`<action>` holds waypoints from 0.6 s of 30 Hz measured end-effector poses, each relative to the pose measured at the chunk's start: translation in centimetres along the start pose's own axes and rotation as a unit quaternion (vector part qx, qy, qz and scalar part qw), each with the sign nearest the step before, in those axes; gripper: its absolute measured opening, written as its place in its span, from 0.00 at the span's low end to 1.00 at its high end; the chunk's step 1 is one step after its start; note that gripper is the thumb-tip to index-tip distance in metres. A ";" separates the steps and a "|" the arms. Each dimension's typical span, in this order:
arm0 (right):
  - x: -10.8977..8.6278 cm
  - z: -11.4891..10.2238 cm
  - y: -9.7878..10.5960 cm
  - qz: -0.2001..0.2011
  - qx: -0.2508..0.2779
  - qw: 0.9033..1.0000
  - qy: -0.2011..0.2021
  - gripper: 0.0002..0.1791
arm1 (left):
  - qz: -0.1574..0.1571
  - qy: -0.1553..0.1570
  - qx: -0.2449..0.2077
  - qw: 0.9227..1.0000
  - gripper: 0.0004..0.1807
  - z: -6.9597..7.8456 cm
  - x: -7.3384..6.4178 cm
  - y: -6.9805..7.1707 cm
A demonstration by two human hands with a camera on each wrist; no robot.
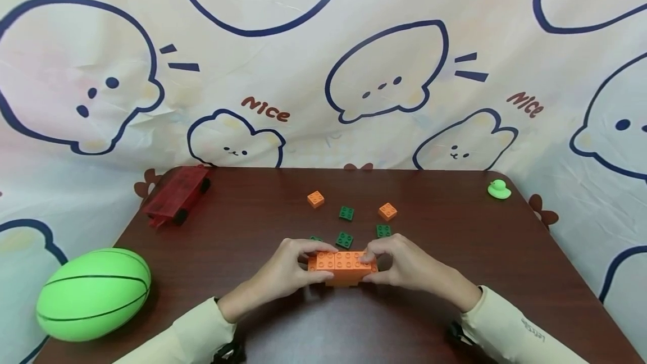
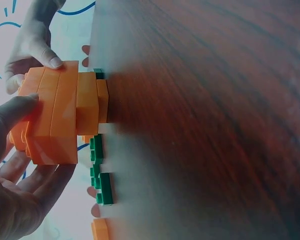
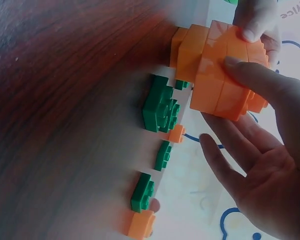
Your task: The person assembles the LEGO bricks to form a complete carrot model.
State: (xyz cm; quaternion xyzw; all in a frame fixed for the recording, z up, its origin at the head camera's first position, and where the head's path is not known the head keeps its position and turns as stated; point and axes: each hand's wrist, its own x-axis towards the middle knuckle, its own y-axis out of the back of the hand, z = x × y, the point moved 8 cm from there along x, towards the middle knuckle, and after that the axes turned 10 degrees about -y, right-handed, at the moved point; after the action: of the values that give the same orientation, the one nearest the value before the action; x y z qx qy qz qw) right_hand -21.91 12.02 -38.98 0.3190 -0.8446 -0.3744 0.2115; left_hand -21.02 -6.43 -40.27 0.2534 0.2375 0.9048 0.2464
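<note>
A stack of orange toy building bricks [image 1: 343,261] is between the two hands at the near middle of the table. Its wide upper layers overhang a narrower base, as the left wrist view shows. My left hand [image 1: 283,269] grips the stack's left end, thumb on the near side and fingers behind. At the other end my right hand [image 1: 406,265] holds it likewise, with one finger on the studded top. In the right wrist view, the thumb [image 3: 255,75] lies against the orange side. Whether the base touches the table cannot be told.
Beyond the hands lie several loose green bricks [image 1: 346,213] and two orange bricks [image 1: 315,199] [image 1: 387,211]. A green ball [image 1: 96,294] is at the left, with a red toy vehicle [image 1: 179,195] behind it. A green rubber duck [image 1: 499,189] sits at the far right corner of the brown table [image 1: 480,240].
</note>
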 end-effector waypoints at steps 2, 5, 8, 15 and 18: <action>0.0 -0.1 0.0 0.003 -0.009 1.000 0.006 0.12 | 0.002 0.004 -0.003 1.000 0.19 0.0 0.0 0.0; -0.1 -0.3 0.0 0.006 -0.020 1.000 0.016 0.11 | 0.000 0.008 -0.007 1.000 0.19 0.1 0.0 0.1; -0.1 -0.3 0.1 0.005 -0.024 1.000 0.016 0.11 | 0.000 0.008 -0.007 1.000 0.19 0.1 0.0 0.1; -0.3 -0.7 0.2 0.007 -0.096 0.995 -0.004 0.16 | -0.010 -0.010 -0.007 1.000 0.21 0.0 0.5 0.4; -0.4 -1.4 0.3 0.028 -0.134 0.990 0.019 0.20 | -0.002 -0.003 -0.001 1.000 0.20 -0.8 1.4 1.4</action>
State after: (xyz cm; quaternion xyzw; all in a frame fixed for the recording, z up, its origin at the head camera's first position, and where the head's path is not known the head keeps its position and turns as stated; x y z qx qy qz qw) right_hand -20.89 11.77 -37.97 0.2712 -0.7915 -0.4716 0.2787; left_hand -23.01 -6.96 -39.61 0.2557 0.2367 0.9036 0.2491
